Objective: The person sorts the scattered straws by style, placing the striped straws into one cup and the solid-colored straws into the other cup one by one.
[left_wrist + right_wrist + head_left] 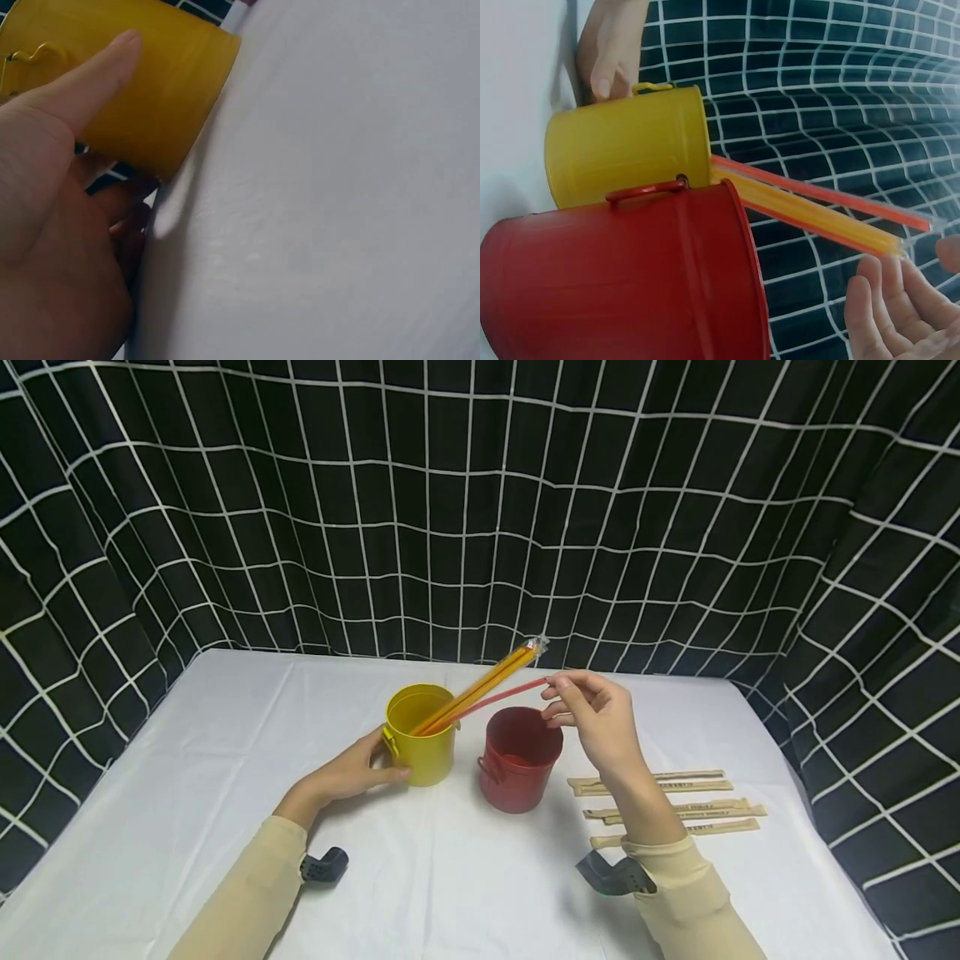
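Note:
My left hand (343,776) holds a yellow bucket (431,762) from its left side. Its thumb (105,71) presses along the bucket wall and the other fingers curl behind, partly hidden. Orange and yellow straws (486,683) in clear wrap lean out of this bucket to the right. Lower among them slants a red straw (504,695), its upper end between the thumb and forefinger of my right hand (600,718). In the right wrist view, the fingertips (870,266) are right at the straws' ends. Below this hand stands a red bucket (517,777), overlapping the yellow one in that view.
Several paper-wrapped sticks (705,814) lie in rows on the white tablecloth (450,885) at the right, partly behind my right forearm. A black curtain with a white grid (465,510) closes off the back and both sides.

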Demonstrator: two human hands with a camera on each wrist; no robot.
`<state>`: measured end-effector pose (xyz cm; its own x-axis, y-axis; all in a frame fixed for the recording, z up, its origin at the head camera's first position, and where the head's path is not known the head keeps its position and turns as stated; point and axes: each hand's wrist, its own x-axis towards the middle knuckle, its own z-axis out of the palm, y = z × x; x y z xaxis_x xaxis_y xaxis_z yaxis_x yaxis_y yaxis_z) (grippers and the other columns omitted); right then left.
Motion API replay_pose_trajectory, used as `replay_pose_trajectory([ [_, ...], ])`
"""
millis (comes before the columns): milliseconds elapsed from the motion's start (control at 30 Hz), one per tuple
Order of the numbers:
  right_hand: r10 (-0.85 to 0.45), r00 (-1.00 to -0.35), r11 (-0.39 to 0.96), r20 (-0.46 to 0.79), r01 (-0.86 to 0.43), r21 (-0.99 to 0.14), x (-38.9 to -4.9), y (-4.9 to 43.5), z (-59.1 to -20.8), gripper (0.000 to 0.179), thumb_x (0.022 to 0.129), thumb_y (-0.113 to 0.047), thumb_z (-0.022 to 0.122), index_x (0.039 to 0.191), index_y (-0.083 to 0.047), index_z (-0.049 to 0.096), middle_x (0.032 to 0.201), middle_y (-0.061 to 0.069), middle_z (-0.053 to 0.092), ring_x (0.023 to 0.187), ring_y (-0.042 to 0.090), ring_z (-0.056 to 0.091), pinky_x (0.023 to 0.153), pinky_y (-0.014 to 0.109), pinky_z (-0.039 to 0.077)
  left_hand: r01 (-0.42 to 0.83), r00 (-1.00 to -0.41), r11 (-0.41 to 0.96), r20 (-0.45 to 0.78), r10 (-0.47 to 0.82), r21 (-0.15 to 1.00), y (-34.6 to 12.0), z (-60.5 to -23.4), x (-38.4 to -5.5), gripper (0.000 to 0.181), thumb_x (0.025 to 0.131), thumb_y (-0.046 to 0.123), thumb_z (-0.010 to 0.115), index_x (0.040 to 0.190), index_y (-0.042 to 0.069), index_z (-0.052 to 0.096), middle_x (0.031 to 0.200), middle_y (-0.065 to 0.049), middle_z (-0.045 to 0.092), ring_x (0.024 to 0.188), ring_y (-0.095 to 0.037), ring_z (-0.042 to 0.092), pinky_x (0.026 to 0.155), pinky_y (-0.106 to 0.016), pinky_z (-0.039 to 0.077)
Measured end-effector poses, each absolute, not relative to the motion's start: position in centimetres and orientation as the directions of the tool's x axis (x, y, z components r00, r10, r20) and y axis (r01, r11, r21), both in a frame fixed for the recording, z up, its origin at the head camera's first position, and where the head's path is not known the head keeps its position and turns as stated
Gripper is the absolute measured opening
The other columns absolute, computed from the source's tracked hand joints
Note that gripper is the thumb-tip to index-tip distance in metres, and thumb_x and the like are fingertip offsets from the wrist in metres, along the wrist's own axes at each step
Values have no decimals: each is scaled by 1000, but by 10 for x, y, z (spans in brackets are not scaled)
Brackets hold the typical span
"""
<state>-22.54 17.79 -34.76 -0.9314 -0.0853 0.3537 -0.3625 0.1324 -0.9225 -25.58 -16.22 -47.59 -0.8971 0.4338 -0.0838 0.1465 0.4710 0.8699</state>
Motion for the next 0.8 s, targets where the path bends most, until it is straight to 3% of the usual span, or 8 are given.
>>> replay_pose_trajectory([
  [267,-48,-927,114,372,-375,-920,-227,186,-344,27,103,-11,55,113,14,62,84,-11,73,69,6,72,69,23,64,158,-904,400,-31,427,903,-178,-454,-255,101,88,31,79,163,15,14,168,-17,23,155,-41,22,127,-58,22],
  [467,-37,-919,93,393,-395,-914,-225,191,-338,14,103,-12,57,105,-4,69,85,-8,74,69,7,72,69,23,64,212,-936,377,77,343,901,-186,-427,-251,85,94,24,73,162,18,22,165,-20,31,152,-44,28,124,-62,28],
  [600,-28,-907,52,420,-421,-906,-223,198,-333,14,103,-11,57,99,-15,70,85,-6,74,69,7,72,68,22,64,249,-955,334,173,239,909,-180,-408,-246,75,94,20,72,158,16,32,160,-17,41,148,-40,37,122,-61,32],
  [800,-47,-900,-2,434,-434,-901,-223,206,-328,14,103,-11,56,102,-8,70,86,-5,75,69,8,73,68,23,64,335,-942,314,306,139,888,-167,-380,-229,55,100,16,64,151,12,44,151,-14,53,140,-32,49,115,-49,43],
])
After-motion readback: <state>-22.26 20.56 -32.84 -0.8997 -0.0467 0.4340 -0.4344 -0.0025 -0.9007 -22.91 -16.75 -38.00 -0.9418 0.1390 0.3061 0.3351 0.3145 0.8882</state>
